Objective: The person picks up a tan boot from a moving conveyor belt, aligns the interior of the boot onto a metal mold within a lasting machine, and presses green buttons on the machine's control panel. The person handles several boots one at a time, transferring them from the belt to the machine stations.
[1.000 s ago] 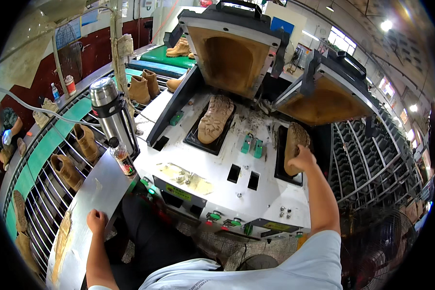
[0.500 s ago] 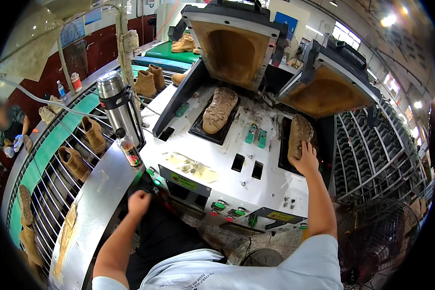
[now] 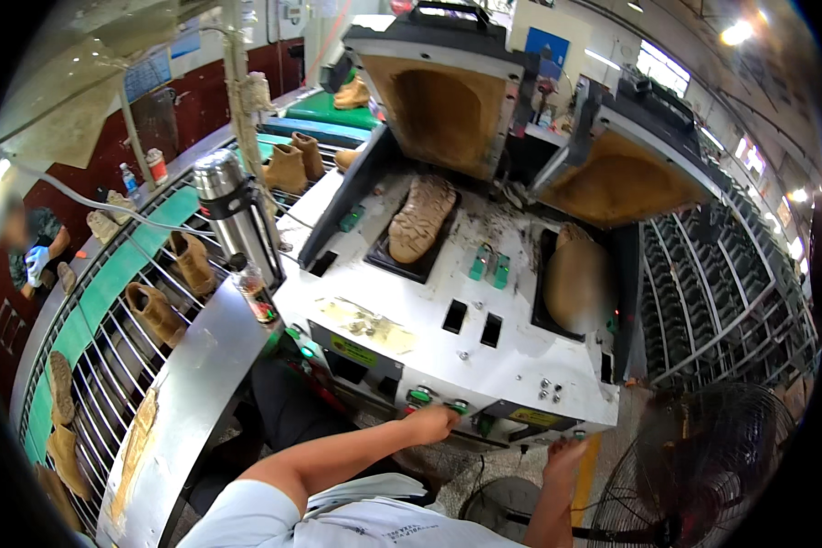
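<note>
My left hand [image 3: 432,424] is across my body at the front panel of a white press, its fingers curled against a green push button [image 3: 459,407]. My right hand [image 3: 564,459] is at the panel's lower right corner, beside another green button [image 3: 580,435]; its fingers are partly smeared. Above the panel, a tan shoe [image 3: 423,219] lies sole up on the left black pad [image 3: 409,266]. On the right pad lies a second tan shoe [image 3: 571,288], smeared in its near part. Both padded lids [image 3: 441,100] [image 3: 626,183] stand raised.
A steel flask [image 3: 237,215] and a small bottle [image 3: 253,290] stand left of the press. Boots [image 3: 155,312] lie on the roller conveyor, where another person [image 3: 36,242] works. At right are a rack [image 3: 731,292] and a fan [image 3: 717,457].
My right hand has left the right shoe and come down to the panel's lower right corner. My left hand has moved right, from beside the press to the green button.
</note>
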Demonstrator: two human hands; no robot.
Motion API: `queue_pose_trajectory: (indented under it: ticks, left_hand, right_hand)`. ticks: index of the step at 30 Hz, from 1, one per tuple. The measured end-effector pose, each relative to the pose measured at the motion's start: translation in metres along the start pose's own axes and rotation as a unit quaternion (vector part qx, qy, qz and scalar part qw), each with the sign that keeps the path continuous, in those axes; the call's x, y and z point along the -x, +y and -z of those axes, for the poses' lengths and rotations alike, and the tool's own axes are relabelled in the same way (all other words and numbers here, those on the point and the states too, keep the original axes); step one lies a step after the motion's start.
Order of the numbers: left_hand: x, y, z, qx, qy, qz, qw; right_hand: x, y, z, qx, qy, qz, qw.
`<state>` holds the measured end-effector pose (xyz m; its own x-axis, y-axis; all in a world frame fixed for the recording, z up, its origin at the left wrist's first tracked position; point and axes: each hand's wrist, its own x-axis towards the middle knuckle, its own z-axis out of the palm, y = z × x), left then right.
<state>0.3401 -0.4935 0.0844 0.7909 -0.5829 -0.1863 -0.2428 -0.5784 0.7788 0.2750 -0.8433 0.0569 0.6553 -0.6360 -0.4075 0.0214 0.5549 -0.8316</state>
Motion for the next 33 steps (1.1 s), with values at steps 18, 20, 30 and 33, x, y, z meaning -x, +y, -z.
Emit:
queue_pose_trajectory:
  ticks: [18,20,30,33]
  left_hand:
    - [0.404,-0.221,0.079,0.077,0.705,0.326,0.625]
    - [0.428,-0.227,0.066,0.131,0.718,0.320,0.604]
    - [0.430,-0.236,0.060,0.122,0.756,0.335,0.550]
    - [0.426,-0.227,0.063,0.237,0.748,0.275,0.555]
  right_hand:
    - [0.131,0.066,-0.531,0.562,-0.138,0.477,0.661]
    - [0.118,0.062,-0.573,0.662,-0.193,0.359,0.629]
    - [0.167,0.001,-0.608,0.645,-0.233,0.319,0.655]
    - [0.146,0.028,-0.537,0.497,-0.182,0.500,0.686]
